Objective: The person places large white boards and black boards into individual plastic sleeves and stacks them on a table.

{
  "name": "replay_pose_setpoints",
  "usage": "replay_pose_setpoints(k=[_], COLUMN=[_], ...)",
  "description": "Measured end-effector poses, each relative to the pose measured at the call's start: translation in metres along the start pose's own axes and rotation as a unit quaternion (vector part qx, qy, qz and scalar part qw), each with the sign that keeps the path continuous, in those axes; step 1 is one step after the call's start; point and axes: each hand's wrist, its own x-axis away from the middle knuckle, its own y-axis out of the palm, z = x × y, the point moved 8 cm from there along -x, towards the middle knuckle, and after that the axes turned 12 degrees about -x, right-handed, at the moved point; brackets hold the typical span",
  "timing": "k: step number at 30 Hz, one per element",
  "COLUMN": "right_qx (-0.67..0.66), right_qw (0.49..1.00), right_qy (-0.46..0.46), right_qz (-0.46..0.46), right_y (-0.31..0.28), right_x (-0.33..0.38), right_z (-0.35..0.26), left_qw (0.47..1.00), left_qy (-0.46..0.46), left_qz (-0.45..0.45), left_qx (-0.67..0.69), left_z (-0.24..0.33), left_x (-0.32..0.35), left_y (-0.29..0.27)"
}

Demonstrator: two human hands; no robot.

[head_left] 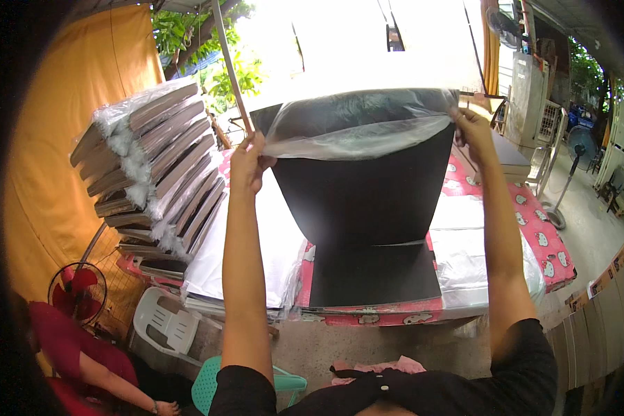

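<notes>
A large black panel [364,197] stands raised in front of me over the table, tilted away. Clear plastic film [367,139], like a bag, covers its upper part, with the film's edge sagging across the front. My left hand [248,163] pinches the film at the panel's left edge. At the right edge, my right hand [473,132] has its fingers closed on the film as well. Below, a second flat black section [374,274] lies on the table; whether it joins the raised panel I cannot tell.
White plastic sheets [246,256] lie left of the panel, more film [475,243] on its right. A tall stack of wrapped boards [159,166] stands at the left on the pink patterned table [548,249]. A seated person [90,353] is at lower left, near a white chair [166,322] and a green stool [208,385].
</notes>
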Motion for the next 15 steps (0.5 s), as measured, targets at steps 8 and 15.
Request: replay_pose_setpoints(k=[8, 15], right_qx=[0.129, 0.093], right_qw=[0.977, 0.994], right_qy=[0.14, 0.063], right_qz=[-0.095, 0.004], right_y=[-0.052, -0.056], right_x=[0.058, 0.056], right_z=[0.132, 0.14], left_qw=[0.946, 0.987], left_qy=[-0.084, 0.026], left_qz=[-0.034, -0.003], left_qx=[-0.313, -0.16], left_z=[-0.12, -0.119], left_x=[0.035, 0.05], left_y=[-0.038, -0.005])
